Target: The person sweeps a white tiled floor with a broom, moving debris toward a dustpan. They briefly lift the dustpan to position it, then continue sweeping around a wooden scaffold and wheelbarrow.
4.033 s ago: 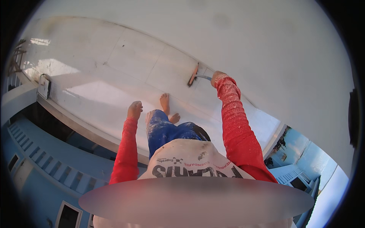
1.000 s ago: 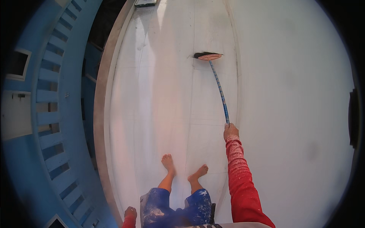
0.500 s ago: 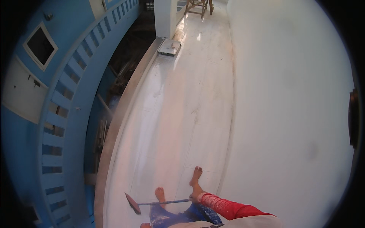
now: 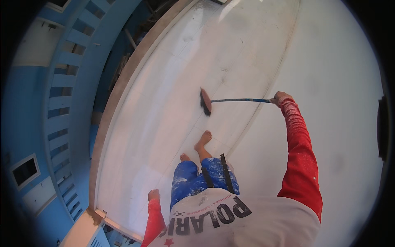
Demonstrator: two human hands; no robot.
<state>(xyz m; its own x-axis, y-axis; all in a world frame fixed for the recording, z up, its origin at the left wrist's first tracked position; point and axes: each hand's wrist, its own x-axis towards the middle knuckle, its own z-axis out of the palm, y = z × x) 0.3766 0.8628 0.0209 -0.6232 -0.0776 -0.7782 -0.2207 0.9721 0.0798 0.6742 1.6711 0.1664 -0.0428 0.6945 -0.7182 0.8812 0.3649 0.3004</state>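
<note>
My right hand (image 4: 281,99) is wrapped round the end of a broom's blue handle (image 4: 242,100), with the red-sleeved arm stretched out to the right beside the white wall. The broom's reddish head with dark bristles (image 4: 206,101) is ahead of my feet, over the pale floor; whether the bristles touch it I cannot tell. My left hand (image 4: 154,195) hangs low at my left side with its fingers curled in. Nothing shows in it.
Whitish tiled floor (image 4: 164,99) runs ahead between a low brown-topped ledge (image 4: 108,111) on the left and a white wall (image 4: 329,82) on the right. Past the ledge is a drop, then a blue slatted railing (image 4: 61,109). My bare feet (image 4: 203,140) stand on the tiles.
My right hand has swung forward and right with the broom, bringing its head from left of my feet to ahead of them. The view has tilted downward; my left hand now shows more fully.
</note>
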